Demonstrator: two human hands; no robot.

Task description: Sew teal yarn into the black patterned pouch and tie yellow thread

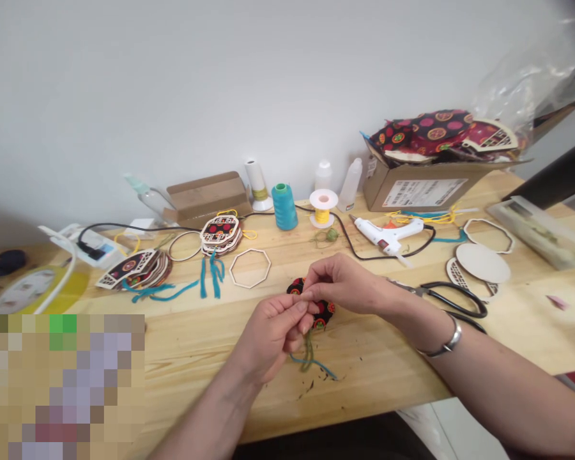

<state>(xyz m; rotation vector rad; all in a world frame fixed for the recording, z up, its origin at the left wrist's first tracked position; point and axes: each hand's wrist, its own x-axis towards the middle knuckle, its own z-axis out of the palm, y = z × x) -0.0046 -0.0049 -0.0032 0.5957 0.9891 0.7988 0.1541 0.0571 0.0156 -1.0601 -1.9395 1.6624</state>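
Near the counter's [412,377] front edge, both hands pinched a small patterned fabric piece [322,310] — left hand [275,332] and right hand [347,284] each with grip pressed together. The dangling threads [311,359] could likely slip free — the pinch looked shallow.

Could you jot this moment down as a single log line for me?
left hand: pinches cords | right hand: holds patterned fabric piece | both above wooden table | scissors beside right wrist
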